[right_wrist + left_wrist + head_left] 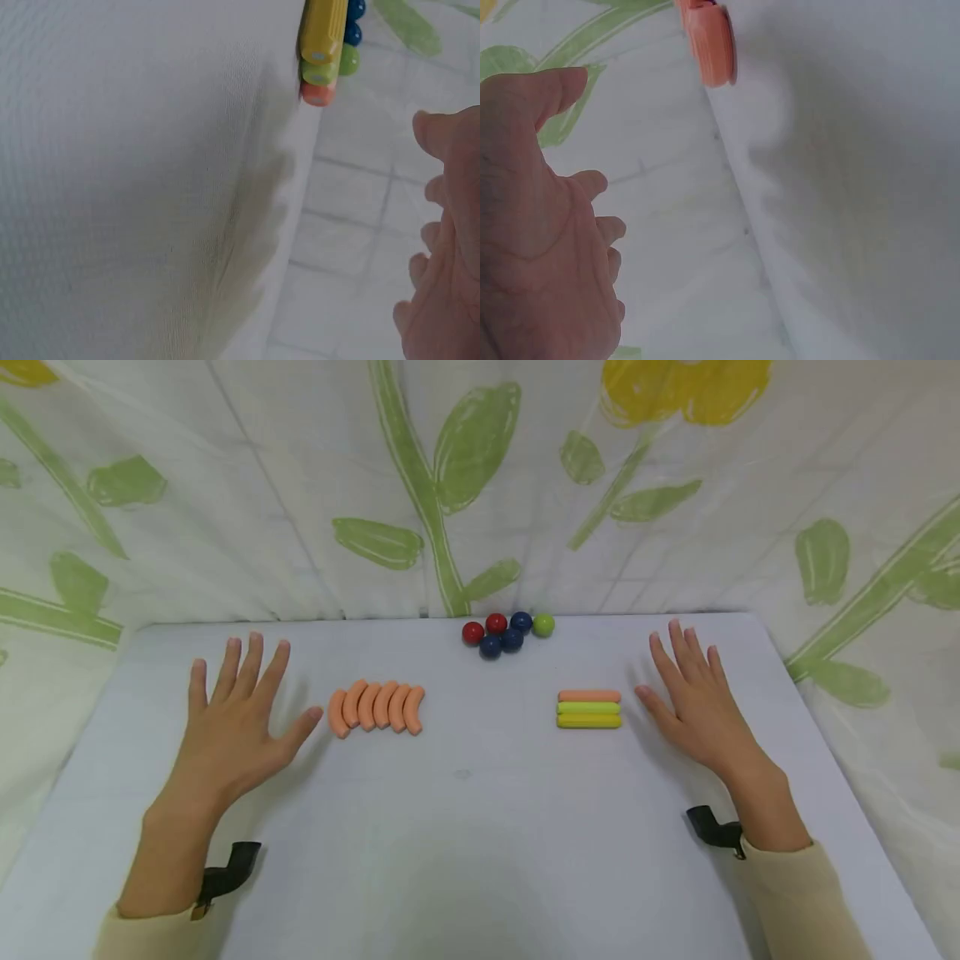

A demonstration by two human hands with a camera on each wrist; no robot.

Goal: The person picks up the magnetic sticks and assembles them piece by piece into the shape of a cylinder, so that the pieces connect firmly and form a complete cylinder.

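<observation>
My left hand [236,727] is held above the left part of the table, fingers spread and straight, holding nothing. Just right of its thumb lies a row of several curved orange pieces [383,704], side by side; the left wrist view shows the end of one orange piece [711,45]. Over the right side hovers my right hand [705,714], its fingers extended and grasping nothing. Left of its thumb, three short sticks lie stacked in parallel: an orange stick [588,696], a lime green stick [588,707] and a yellow stick [588,722].
At the table's far edge sits a cluster of small balls: two red balls [472,632], three dark blue balls [491,647] and one green ball [543,625]. The white table [465,835] ends against a pale curtain [285,485] painted with leaves and yellow flowers.
</observation>
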